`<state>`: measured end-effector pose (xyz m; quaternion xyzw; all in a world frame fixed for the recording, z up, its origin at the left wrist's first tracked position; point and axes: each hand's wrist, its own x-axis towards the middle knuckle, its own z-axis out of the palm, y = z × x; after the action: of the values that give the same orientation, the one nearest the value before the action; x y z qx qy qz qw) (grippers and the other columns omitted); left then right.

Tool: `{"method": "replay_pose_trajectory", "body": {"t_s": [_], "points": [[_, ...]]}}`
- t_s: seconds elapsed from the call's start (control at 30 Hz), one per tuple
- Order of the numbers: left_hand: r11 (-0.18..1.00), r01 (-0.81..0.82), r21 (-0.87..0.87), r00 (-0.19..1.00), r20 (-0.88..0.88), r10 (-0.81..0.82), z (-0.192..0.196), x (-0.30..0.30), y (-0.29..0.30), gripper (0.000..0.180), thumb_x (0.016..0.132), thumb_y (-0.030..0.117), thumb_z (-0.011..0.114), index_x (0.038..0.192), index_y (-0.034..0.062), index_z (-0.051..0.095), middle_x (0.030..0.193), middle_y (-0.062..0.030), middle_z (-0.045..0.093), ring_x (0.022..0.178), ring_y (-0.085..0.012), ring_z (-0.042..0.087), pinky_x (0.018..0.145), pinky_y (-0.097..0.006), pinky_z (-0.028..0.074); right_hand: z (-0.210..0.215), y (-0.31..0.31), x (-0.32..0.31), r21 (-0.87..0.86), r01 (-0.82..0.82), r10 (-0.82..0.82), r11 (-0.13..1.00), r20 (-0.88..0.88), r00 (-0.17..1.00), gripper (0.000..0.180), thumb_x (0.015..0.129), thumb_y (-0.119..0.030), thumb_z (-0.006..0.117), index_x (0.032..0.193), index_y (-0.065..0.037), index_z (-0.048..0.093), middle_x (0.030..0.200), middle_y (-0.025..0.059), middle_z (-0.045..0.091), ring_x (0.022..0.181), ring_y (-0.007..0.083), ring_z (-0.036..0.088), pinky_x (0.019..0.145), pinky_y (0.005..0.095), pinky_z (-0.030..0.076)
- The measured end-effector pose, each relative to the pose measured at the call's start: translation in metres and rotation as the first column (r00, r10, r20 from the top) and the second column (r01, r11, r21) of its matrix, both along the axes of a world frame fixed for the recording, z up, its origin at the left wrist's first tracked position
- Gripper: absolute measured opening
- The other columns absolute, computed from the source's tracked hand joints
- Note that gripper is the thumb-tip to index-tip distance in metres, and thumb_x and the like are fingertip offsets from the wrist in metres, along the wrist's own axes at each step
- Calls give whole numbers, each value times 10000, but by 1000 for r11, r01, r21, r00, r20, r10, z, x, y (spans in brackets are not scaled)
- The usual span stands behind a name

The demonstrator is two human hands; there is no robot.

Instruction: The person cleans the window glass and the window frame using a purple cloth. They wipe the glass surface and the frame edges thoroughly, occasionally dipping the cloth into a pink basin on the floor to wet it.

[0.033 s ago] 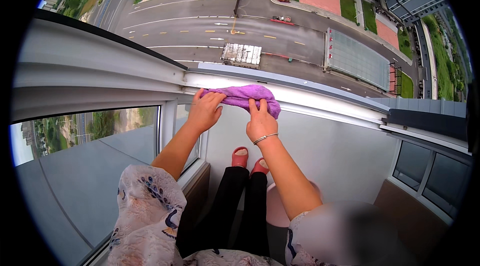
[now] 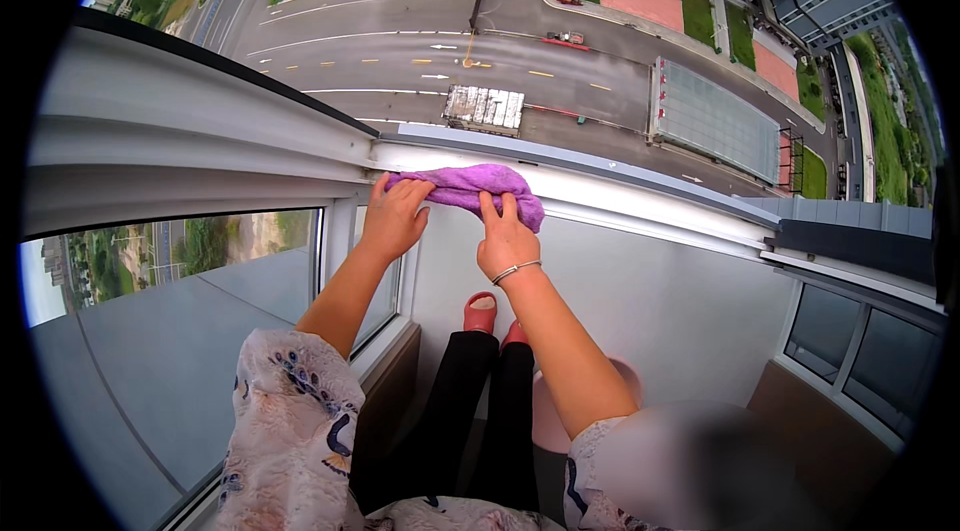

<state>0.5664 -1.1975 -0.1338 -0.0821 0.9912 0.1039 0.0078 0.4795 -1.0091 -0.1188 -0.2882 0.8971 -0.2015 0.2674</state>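
Note:
A crumpled purple cloth [image 2: 480,180] lies lengthwise on the white window sill [image 2: 640,201], close to its left corner. My left hand [image 2: 394,219] grips the cloth's left end, fingers bent over it. Toward the other end, my right hand [image 2: 507,241] has two fingers on top of the cloth and presses it against the sill; the rest of its fingers curl below. A thin silver bracelet [image 2: 515,272] circles my right wrist. The underside of the cloth is hidden.
A pink bucket [image 2: 560,421] stands on the floor, partly behind my right forearm. Red slippers [image 2: 480,313] are on my feet near the white wall [image 2: 640,301]. Beyond the sill is a long drop to a road [image 2: 370,41]. A glass pane [image 2: 200,331] stands at my left.
The cloth and both hands have slid a little to the left along the sill, toward its corner. Both hands keep their hold on the cloth.

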Motion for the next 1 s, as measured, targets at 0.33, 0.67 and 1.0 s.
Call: {"method": "replay_pose_trajectory", "body": {"t_s": [0.33, 0.67, 1.0], "points": [[921, -387, 48, 894, 267, 361, 19, 4, 21, 612, 750, 219, 669, 1279, 29, 429, 1205, -100, 508, 957, -278, 615, 760, -425, 509, -11, 16, -14, -37, -240, 237, 970, -63, 969, 658, 745, -21, 493, 1374, -160, 359, 1402, 48, 410, 902, 305, 633, 745, 417, 519], [930, -362, 72, 874, 373, 311, 21, 6, -34, 318, 769, 90, 532, 1082, 65, 481, 1172, -111, 547, 905, -358, 618, 720, -487, 500, -22, -68, 9, -166, -202, 212, 965, 48, 976, 605, 754, -46, 480, 1349, -78, 374, 1363, 149, 432, 1029, 346, 577, 818, 438, 502], [882, -457, 113, 878, 214, 428, 4, -2, -9, 352, 719, 130, 618, 1044, 34, 520, 1084, -122, 550, 947, -349, 589, 769, -451, 491, -6, -27, -17, -25, -153, 154, 988, 57, 986, 485, 826, -80, 459, 1301, -173, 441, 1257, 34, 537, 927, 292, 630, 727, 421, 525]]}}
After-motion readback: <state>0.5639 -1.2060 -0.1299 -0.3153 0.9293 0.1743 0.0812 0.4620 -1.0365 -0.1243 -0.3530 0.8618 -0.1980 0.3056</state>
